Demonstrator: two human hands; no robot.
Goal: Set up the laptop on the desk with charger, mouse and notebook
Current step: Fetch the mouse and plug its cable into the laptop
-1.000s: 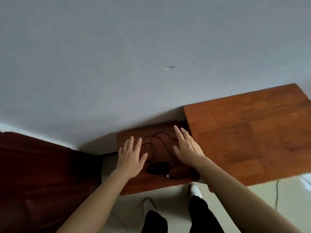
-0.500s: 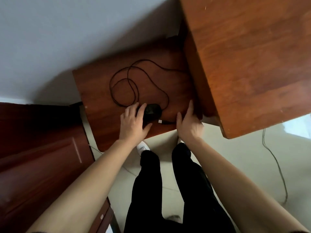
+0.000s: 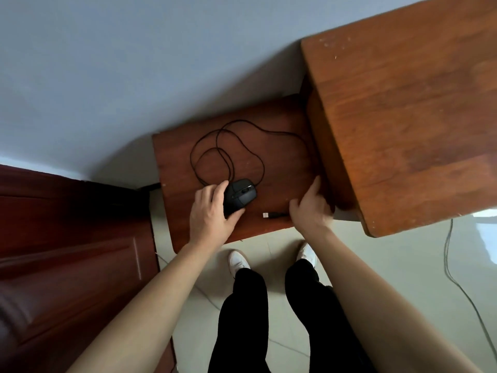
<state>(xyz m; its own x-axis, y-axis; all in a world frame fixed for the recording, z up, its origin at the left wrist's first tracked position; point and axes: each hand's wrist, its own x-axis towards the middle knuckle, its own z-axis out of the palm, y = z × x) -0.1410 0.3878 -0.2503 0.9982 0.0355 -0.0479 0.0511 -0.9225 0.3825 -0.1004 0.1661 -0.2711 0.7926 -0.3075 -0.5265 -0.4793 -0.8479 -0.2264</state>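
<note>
My left hand (image 3: 212, 214) curls its fingers around the black corded computer mouse (image 3: 240, 196) on the low reddish wooden side table (image 3: 282, 162), seemingly to lift it; my right hand (image 3: 312, 208), fingers loosely bent, nears its USB plug (image 3: 271, 215).

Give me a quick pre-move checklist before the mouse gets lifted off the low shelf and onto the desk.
1. Left hand on the mouse: ok, fingers and thumb wrap its near end, though a closed grip cannot be confirmed.
2. Right hand at the USB plug: not ok, it is beside the plug, not holding it.
3. Mouse cable free to follow: cannot tell, it lies in overlapping loops on the low shelf and might snag.
4. Desk top has room for the mouse: ok, the visible part is bare.
5. Laptop, charger, notebook in place: cannot tell, none are in view.
</note>
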